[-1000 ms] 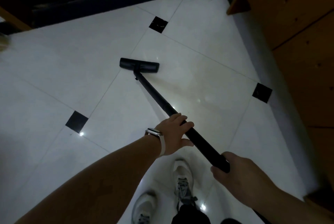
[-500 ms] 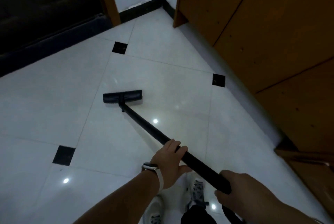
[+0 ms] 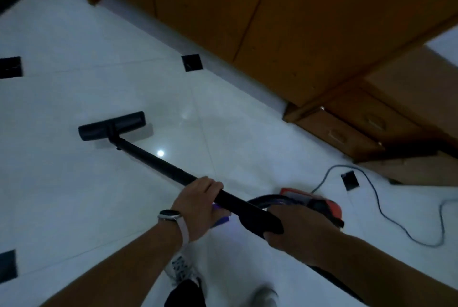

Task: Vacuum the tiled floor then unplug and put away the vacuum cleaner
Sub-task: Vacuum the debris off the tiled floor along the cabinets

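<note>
A black vacuum wand (image 3: 158,160) slants from lower right up to a flat black floor head (image 3: 111,125) that lies on the white tiled floor (image 3: 74,183). My left hand (image 3: 200,205), with a watch on the wrist, grips the wand at its middle, fingers curled over the top. My right hand (image 3: 295,230) holds the thick rear grip of the wand. Behind my right hand sits the orange and black vacuum body (image 3: 319,204) with its dark hose looping to it. A grey power cord (image 3: 386,217) runs off across the tiles to the right.
Wooden cabinets (image 3: 247,14) line the far side, with a low wooden drawer unit (image 3: 359,128) jutting onto the floor at right. Small black inset tiles (image 3: 192,62) dot the floor. My feet in pale shoes (image 3: 183,272) stand below my hands.
The view has swung right, bringing the vacuum body, cord and drawer unit into sight. My left hand has closed more fully round the wand. The floor head sits nearer and left.
</note>
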